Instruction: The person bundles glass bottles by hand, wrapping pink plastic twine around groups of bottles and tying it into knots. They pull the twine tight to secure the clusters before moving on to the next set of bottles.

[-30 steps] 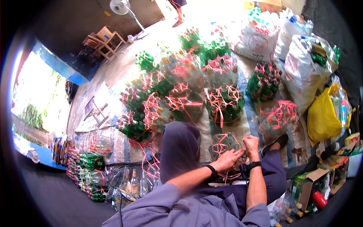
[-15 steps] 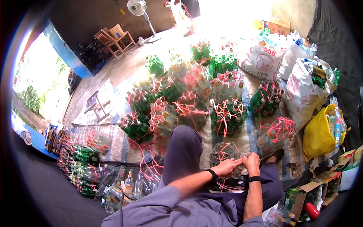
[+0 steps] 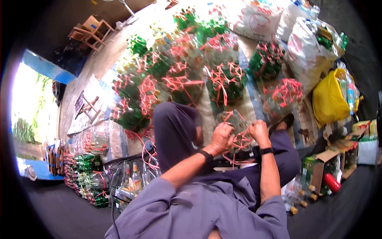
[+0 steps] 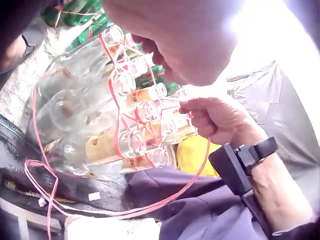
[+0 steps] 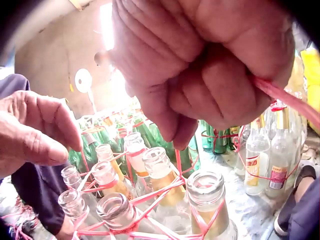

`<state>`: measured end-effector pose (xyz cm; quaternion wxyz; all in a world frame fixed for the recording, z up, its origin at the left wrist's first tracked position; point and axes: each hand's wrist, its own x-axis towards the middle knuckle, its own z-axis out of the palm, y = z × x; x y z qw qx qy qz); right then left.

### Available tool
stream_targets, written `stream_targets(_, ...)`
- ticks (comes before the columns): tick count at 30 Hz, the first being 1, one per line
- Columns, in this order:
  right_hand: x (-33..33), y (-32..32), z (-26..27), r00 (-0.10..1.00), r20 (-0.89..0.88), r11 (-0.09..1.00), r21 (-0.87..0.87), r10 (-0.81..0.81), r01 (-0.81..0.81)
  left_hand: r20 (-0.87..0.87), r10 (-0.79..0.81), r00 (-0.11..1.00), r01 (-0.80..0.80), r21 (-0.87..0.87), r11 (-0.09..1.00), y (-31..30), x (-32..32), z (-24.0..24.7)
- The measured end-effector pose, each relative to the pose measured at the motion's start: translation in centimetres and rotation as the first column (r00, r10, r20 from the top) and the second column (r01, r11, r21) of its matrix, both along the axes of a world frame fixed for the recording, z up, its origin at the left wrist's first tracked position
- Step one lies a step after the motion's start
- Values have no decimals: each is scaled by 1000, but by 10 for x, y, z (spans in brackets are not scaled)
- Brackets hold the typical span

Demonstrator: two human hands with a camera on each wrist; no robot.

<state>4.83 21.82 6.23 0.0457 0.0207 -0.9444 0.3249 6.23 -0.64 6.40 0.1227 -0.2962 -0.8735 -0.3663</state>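
Observation:
A bundle of clear glass bottles stands before the seated person, pink string crossing between the necks. The right hand is at the bundle's right side. Its curled fingers grip pink string, which runs to the necks and trails from the palm in a long loop. On the left side, the left hand is held over the bundle with bent fingers, its thumb apart from the index finger in the right wrist view. String passes close below those fingertips; I cannot tell whether they hold it.
Tied bundles of green bottles and clear bottles stand ahead on a striped sheet. White sacks and a yellow bag are at the right. Loose bottles lie lower left, near stacked bundles. An opened carton sits lower right.
The hands, close together over the bundle before, have parted, the left one moving to the left side. The head view has shifted, so the scene sits higher now.

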Motion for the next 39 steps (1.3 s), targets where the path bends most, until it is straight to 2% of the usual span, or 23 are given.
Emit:
stream_targets(2, -1, -1, -1, 998, 40, 999, 5, -40, 40, 278, 94, 956, -117, 67, 991, -4, 6, -12)
stream_targets(4, -1, -1, 1, 996, 63, 998, 8, -65, 65, 487, 239, 840, -233, -74, 970, -15, 11, -18)
stream_targets(7, -2, -3, 6, 988, 130, 996, 21, -83, 81, 502, 228, 834, -258, -10, 966, -19, 15, -16)
stream_targets(9, 0, -3, 5, 991, 112, 997, 7, -80, 80, 621, 326, 713, -293, -159, 943, -17, 26, -8)
stream_targets(10, -2, -3, 6, 995, 72, 997, -8, -72, 73, 628, 326, 706, -294, -158, 942, -17, 30, -10)
stream_targets(12, -4, -3, 10, 993, 94, 997, 1, -73, 73, 687, 310, 658, -230, -208, 951, -19, 36, -15)
stream_targets(14, -2, -5, 13, 985, 148, 994, -58, -86, 95, 715, 320, 621, -251, -205, 946, -17, 31, -25)
stream_targets(16, -1, -5, 12, 987, 140, 994, -58, -82, 91, 817, 346, 461, -348, -192, 918, -12, 17, -25)
stream_targets(18, -3, -6, 14, 989, 124, 995, -58, -77, 85, 813, 336, 476, -332, -188, 925, -9, 13, -18)
stream_targets(20, -1, -9, 17, 980, 167, 991, -68, -105, 118, 948, 154, 278, -466, -8, 885, -5, 15, -5)
stream_targets(21, 0, -10, 14, 979, 173, 990, -71, -105, 118, 949, 158, 272, -466, -13, 885, -5, 16, -17)
stream_targets(23, 1, -7, 9, 992, 111, 997, -45, -63, 68, 888, 246, 389, -465, -41, 885, -5, 17, -51)
stream_targets(24, 3, -7, 8, 991, 116, 997, -44, -64, 69, 890, 245, 385, -464, -42, 885, -2, 17, -47)
stream_targets(26, 6, -5, 7, 992, 108, 992, -95, -70, 81, 820, 329, 468, -463, -90, 882, 4, 16, -30)
stream_targets(30, 11, -7, 18, 991, 122, 993, -101, -53, 65, 799, 361, 481, -452, -127, 883, 5, 13, -36)
stream_targets(33, 13, -8, 31, 981, 191, 990, -119, -46, 69, 818, 400, 413, -450, -198, 871, 9, 8, -26)
stream_targets(35, 16, -9, 35, 983, 180, 993, -107, -33, 53, 771, 412, 485, -427, -201, 881, 8, 6, -27)
stream_targets(39, 26, -10, 32, 991, 125, 998, -48, 36, -30, 749, 433, 501, -408, -236, 882, 11, -5, -30)
